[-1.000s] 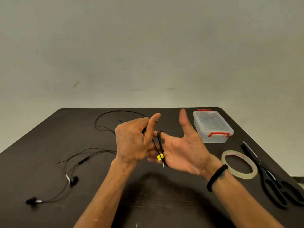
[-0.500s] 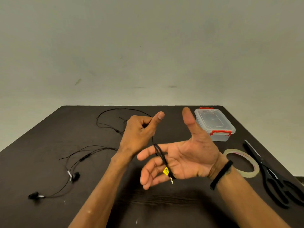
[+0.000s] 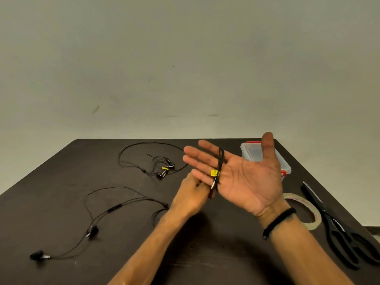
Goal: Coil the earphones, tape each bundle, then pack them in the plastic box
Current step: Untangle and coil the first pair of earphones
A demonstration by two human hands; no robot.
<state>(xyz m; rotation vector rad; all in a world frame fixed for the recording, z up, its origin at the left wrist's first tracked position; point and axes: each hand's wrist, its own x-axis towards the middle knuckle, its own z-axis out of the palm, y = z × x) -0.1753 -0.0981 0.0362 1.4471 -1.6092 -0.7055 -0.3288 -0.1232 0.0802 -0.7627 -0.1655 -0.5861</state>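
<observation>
- My right hand (image 3: 242,173) palm up, fingers spread; earphone cable (image 3: 219,163) looped round them.
- My left hand (image 3: 191,197) at its 7 o'clock pinches the cable.
- Plastic box (image 3: 285,167) on table (image 3: 61,182), 2 o'clock.

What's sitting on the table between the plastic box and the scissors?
The head view shows the roll of clear tape flat on the table, between the plastic box and the scissors. The right hand's wrist partly covers it.

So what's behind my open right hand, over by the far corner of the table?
The clear plastic box with red latches stands behind the right hand; the thumb covers its middle, so its contents cannot be seen.
</observation>
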